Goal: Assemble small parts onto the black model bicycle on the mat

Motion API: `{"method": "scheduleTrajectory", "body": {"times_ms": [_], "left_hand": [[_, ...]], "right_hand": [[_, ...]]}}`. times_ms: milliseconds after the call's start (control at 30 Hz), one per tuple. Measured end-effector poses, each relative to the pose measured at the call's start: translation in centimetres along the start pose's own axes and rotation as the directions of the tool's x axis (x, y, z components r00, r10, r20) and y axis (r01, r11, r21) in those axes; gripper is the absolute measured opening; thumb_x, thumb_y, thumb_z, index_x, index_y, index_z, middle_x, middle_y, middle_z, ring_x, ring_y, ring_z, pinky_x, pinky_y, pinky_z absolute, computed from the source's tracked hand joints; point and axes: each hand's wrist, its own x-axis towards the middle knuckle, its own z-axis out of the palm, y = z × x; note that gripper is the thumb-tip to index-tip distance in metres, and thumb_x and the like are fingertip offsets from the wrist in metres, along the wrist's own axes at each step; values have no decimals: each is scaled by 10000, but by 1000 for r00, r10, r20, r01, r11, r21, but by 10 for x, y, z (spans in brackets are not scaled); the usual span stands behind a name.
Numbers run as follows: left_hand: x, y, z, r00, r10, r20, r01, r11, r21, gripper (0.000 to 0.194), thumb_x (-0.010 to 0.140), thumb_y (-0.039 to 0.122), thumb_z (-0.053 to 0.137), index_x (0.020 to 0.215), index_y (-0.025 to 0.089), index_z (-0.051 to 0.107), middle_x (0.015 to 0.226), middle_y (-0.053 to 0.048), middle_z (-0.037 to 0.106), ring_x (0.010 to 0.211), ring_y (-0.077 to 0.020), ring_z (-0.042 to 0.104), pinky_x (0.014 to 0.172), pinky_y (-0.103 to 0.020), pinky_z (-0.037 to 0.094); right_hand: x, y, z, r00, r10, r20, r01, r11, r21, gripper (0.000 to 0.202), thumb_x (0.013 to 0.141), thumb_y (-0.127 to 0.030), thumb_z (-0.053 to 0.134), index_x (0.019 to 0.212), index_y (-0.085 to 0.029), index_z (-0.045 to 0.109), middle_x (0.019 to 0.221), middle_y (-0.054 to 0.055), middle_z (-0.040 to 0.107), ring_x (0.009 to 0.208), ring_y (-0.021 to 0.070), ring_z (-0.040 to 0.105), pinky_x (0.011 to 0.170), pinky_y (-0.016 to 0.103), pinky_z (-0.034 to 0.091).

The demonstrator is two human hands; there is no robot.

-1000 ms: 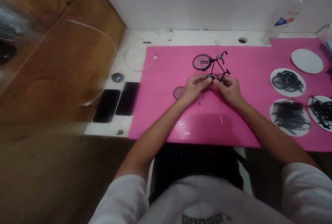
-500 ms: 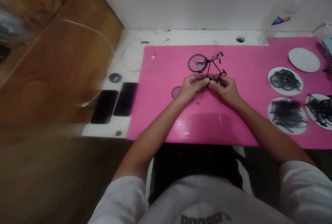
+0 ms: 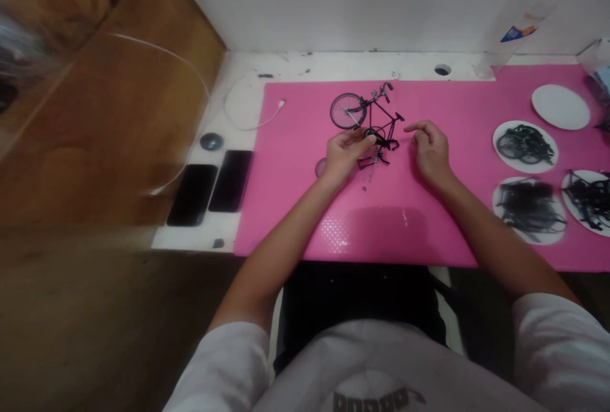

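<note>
A small black model bicycle (image 3: 366, 118) with one wheel fitted lies on the pink mat (image 3: 309, 208). My left hand (image 3: 340, 156) pinches its frame near the crank. A loose small wheel (image 3: 321, 167) peeks out beside my left wrist. To the right of the bicycle, my right hand (image 3: 431, 150) hovers with fingers apart, holding nothing.
Two dark phones (image 3: 212, 184) lie left of the mat, beside a white cable (image 3: 248, 121) and a grey cap (image 3: 211, 142). At the right are an empty white plate (image 3: 560, 107) and plates with black parts (image 3: 527, 145). A clear bottle (image 3: 519, 24) stands at the back.
My right hand has let go of the bicycle and drawn off to the right. The bicycle has shifted slightly left in my left hand.
</note>
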Motion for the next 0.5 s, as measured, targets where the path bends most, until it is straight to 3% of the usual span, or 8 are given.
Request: {"method": "scheduleTrajectory", "body": {"times_ms": [100, 200, 367, 500], "left_hand": [[2, -1, -1, 999, 20, -27, -20, 1000, -4, 568, 684, 469, 1039, 1103, 160, 811, 1161, -135, 831, 1151, -265, 789, 1027, -413, 653], [4, -4, -3, 999, 45, -30, -45, 999, -1, 585, 678, 503, 1039, 1109, 172, 821, 1189, -130, 832, 1173, -265, 780, 1026, -404, 656], [5, -5, -4, 997, 62, -44, -62, 998, 5, 554, 707, 488, 1024, 1116, 176, 820, 1206, -124, 828, 1217, -276, 768, 1071, -433, 644], [5, -3, -4, 993, 64, -96, -63, 998, 17, 487, 729, 430, 1017, 1091, 175, 814, 1212, -122, 830, 1234, -279, 766, 1105, -445, 630]], "right_hand": [[5, 5, -4, 998, -24, -66, 14, 989, -149, 285, 1034, -465, 590, 1034, -246, 773, 829, 33, 700, 787, 228, 618, 799, 393, 531], [6, 7, -4, 998, -64, -30, 54, 965, -258, 198, 980, -315, 604, 998, -235, 783, 950, 78, 775, 931, 266, 664, 920, 454, 542], [5, 8, 0, 988, -149, 52, 157, 924, -348, 165, 957, -211, 623, 1041, -234, 762, 1074, 108, 786, 1090, 313, 667, 1135, 586, 474], [3, 7, 1, 977, -188, 99, 212, 898, -385, 222, 937, -185, 625, 1078, -240, 788, 1108, 127, 748, 1145, 340, 641, 1155, 641, 460]]}}
